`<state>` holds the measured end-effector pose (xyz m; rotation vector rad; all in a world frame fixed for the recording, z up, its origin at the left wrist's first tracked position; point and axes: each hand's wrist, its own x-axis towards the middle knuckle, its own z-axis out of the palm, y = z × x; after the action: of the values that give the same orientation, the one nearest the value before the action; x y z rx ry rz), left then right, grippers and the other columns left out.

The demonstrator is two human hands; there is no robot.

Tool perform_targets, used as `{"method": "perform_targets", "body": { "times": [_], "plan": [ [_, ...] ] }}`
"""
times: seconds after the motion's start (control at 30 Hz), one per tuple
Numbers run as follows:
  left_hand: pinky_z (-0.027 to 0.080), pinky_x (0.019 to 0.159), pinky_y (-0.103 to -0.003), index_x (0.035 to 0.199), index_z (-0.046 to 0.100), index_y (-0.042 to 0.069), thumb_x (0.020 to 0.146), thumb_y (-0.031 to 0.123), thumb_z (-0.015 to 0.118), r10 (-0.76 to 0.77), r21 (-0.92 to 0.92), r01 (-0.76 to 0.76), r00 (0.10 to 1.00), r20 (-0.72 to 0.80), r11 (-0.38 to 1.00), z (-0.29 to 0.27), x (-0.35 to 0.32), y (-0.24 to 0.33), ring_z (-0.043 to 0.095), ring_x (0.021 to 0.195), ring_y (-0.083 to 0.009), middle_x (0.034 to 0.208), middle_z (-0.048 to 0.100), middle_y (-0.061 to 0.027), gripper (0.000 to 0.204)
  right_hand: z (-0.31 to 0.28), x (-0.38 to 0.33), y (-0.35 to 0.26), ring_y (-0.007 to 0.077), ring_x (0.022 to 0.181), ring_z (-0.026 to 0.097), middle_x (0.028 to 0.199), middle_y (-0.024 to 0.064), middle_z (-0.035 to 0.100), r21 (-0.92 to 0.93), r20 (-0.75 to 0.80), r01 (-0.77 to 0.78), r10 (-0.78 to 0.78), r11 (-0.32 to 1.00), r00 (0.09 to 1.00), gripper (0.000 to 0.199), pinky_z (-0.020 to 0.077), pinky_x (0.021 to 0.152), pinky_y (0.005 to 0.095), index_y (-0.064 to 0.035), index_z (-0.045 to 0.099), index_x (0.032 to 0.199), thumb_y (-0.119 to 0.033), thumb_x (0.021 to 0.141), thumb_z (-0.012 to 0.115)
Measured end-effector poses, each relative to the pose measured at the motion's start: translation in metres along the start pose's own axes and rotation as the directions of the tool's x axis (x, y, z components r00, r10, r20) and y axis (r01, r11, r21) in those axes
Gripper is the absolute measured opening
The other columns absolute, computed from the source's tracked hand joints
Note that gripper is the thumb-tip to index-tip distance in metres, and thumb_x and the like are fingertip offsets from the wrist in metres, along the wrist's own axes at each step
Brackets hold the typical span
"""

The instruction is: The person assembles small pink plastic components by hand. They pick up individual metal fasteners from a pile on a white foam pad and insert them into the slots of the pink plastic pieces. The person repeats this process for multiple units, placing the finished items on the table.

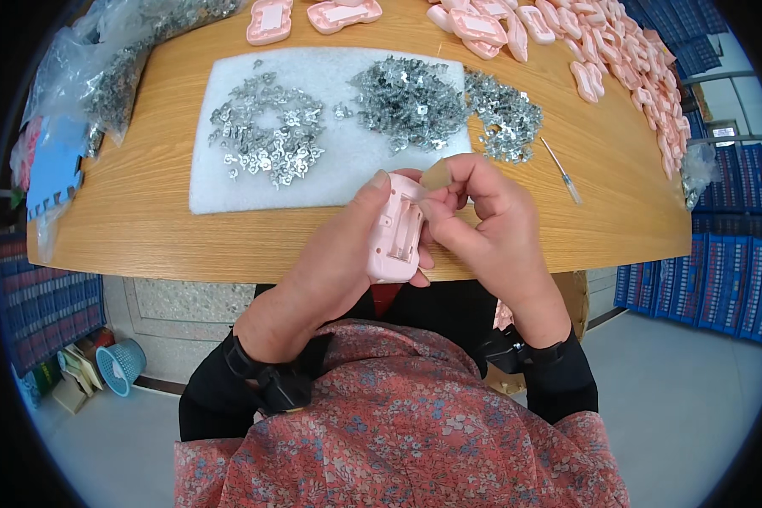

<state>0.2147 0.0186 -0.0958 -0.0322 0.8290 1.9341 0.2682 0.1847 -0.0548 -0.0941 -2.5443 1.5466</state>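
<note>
Just over the table's near edge, my left hand [326, 250] grips a pale pink plastic housing [385, 250] along its left side, thumb on top. The housing has rounded ends, small round holes and a long open recess like a battery compartment. At the recess's upper right, my right hand [506, 224] has thumb and fingers pinched together. Whatever sits between those fingertips is too small or hidden to make out. A tan cover [437, 174], like a finger cot, caps one right fingertip. Beyond, silvery stamped metal clips [411, 102] lie heaped on a white foam sheet [207, 182].
More clips [506, 118] spill onto the wooden table [618, 203] right of the foam, near a thin screwdriver [561, 172]. Pink housings [601, 51] pile along the far right; two others [269, 21] lie far left. Plastic bags of metal parts [114, 76] occupy the left edge.
</note>
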Motion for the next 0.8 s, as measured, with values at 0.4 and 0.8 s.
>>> {"method": "perform_targets", "body": {
  "times": [0.4, 0.8],
  "plan": [
    [0.061, 0.064, -0.039, 0.139, 0.044, 0.006, 0.11, 0.043, 0.022, -0.014, 0.004, 0.014, 1.0, 0.007, 1.0, -0.001, 0.001, 0.0, 0.069, 0.076, -0.023, 0.096, 0.066, -0.0118, 0.052, 0.001, 0.0, 0.0, 0.0268, 0.074, 0.063, 0.081, 0.0087, 0.065, -0.426, 0.06, 0.303, -0.308, 0.852, 0.95, 0.02, 0.051, 0.07, 0.0378, -0.0045, 0.066, 0.1, -0.004, 0.081, 0.071],
    [0.06, 0.068, -0.037, 0.145, 0.035, 0.005, 0.109, 0.046, 0.027, -0.031, -0.011, 0.031, 0.999, 0.044, 0.999, 0.0, 0.0, 0.004, 0.068, 0.078, -0.0232, 0.098, 0.064, -0.0129, 0.055, -0.004, -0.01, 0.003, 0.0254, 0.074, 0.062, 0.083, 0.0096, 0.064, -0.36, -0.003, 0.297, -0.319, 0.884, 0.948, 0.021, 0.049, 0.069, 0.0334, -0.0037, 0.064, 0.104, -0.004, 0.083, 0.07]
  ]
}}
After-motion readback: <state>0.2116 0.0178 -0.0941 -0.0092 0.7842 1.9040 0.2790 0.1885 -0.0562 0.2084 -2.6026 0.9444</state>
